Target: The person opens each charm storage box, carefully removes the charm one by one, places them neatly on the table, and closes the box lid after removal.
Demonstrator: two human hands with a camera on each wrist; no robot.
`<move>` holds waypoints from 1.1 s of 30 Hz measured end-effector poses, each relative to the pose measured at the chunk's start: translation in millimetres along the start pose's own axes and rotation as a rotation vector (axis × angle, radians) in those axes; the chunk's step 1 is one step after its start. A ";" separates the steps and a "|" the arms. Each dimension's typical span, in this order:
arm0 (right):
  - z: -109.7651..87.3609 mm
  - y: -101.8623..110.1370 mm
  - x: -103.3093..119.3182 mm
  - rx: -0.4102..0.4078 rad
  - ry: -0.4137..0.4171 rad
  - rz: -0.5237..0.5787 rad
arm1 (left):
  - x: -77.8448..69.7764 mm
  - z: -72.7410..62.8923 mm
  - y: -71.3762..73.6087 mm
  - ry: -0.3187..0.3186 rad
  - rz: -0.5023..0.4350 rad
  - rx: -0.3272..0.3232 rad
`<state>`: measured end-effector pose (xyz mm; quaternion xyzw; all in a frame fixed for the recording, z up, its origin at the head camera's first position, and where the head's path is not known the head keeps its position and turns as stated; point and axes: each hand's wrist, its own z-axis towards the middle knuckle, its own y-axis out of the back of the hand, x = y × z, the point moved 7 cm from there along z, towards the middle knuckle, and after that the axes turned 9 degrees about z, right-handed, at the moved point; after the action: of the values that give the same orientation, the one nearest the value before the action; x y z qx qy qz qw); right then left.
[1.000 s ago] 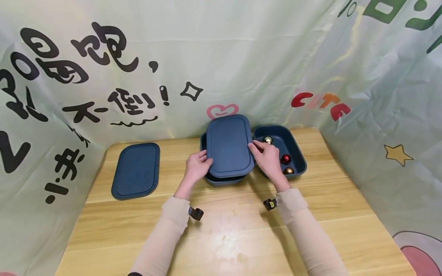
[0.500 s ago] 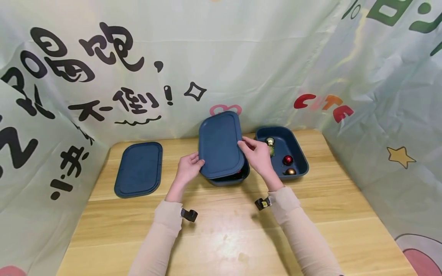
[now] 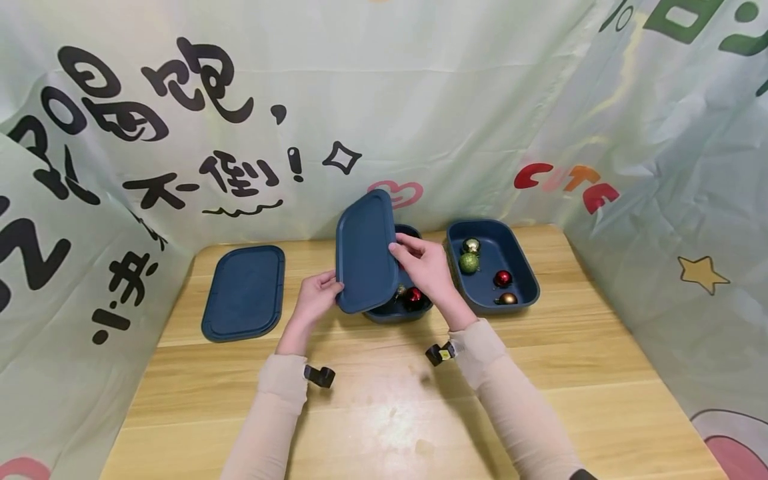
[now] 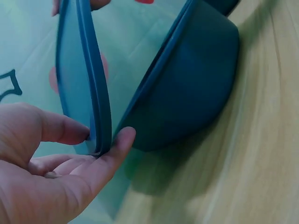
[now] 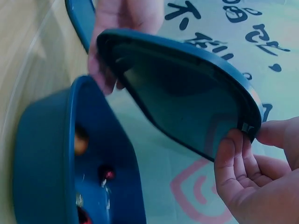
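Note:
Between my two hands a dark blue rectangular lid (image 3: 367, 253) is raised and tilted over the middle box. My left hand (image 3: 315, 298) pinches its near left edge between thumb and fingers. On the other side, my right hand (image 3: 425, 267) grips the right edge; in the right wrist view its thumb and fingertips (image 5: 236, 144) close on the rim. Beneath stands the dark blue box (image 3: 396, 316), partly covered by the lid, with a red ball ornament (image 3: 414, 297) and others showing inside. The left wrist view shows the lid edge-on beside the outer wall of the box (image 4: 196, 79).
A second blue box (image 3: 529, 270) at right holds gold, green (image 3: 469, 263), red (image 3: 503, 278) and bronze ball ornaments. Another blue lid (image 3: 244, 293) lies flat on the wooden table (image 3: 384, 413) at left. A printed cloth (image 3: 456, 120) hangs right behind the boxes.
Both hands have moved left with the lid, which now tips more steeply. The middle box's right part and the ornaments inside have come into sight.

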<state>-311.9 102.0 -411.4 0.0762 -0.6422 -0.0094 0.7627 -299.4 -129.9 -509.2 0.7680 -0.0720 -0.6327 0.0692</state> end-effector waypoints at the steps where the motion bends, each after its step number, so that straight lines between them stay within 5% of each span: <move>1: 0.3 -3.1 1.0 -0.001 -0.004 0.016 | 1.6 0.0 0.0 0.007 -0.008 0.002; 13: -2.3 -34.7 5.2 -0.025 -0.016 0.191 | 16.1 1.6 1.3 0.101 -0.047 0.041; 19: -3.4 -47.5 1.6 -0.054 -0.022 0.240 | 5.3 5.4 9.9 0.111 0.118 0.070; 23: -4.3 -56.9 1.5 -0.056 -0.021 0.218 | -19.5 6.6 19.6 0.022 0.345 0.023; 27: -7.2 -65.0 2.1 -0.042 -0.003 0.156 | -60.7 7.6 28.3 -0.157 0.507 -0.086; 30: -9.3 -71.0 3.1 -0.031 0.016 0.115 | -89.5 7.4 29.0 -0.242 0.511 -0.120; 33: -11.4 -76.4 3.7 -0.017 0.031 0.089 | -109.3 7.4 27.0 -0.256 0.484 -0.114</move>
<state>-293.7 27.3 -419.5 0.0414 -0.6330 0.0203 0.7728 -327.9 -134.8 -400.2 0.6370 -0.2257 -0.6928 0.2515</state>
